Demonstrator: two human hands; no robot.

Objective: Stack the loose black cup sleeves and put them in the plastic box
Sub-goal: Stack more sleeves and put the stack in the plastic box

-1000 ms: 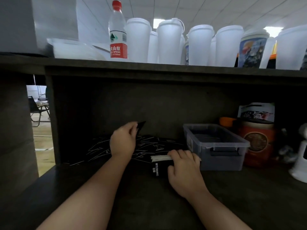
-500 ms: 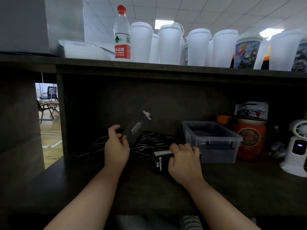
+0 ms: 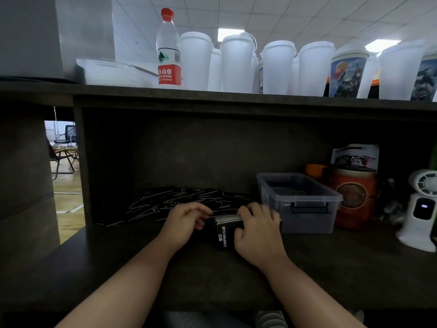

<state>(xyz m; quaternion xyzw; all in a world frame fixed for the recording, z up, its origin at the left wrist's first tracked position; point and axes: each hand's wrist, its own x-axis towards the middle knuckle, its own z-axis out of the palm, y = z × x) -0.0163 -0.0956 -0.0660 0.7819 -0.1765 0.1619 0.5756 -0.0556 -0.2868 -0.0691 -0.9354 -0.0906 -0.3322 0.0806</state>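
Nearest, two bare forearms reach over the dark desk (image 3: 118,268). The right hand (image 3: 256,229) has a closed grip on a stack of black cup sleeves (image 3: 224,229), fingers curled over its top edge and thumb against its near face, the stack standing on edge on the desk. The left hand (image 3: 183,223) sits just beside the stack on its left, fingers loosely curled toward it; whether its grip holds a sleeve I cannot tell. Behind the hands, loose black sleeves (image 3: 170,203) lie scattered flat. To the right stands the clear plastic box (image 3: 300,204), lid off, then a red canister (image 3: 352,197) and a white fan (image 3: 422,207). On the shelf (image 3: 212,100) above stand a water bottle (image 3: 168,48) and white cups (image 3: 236,62)
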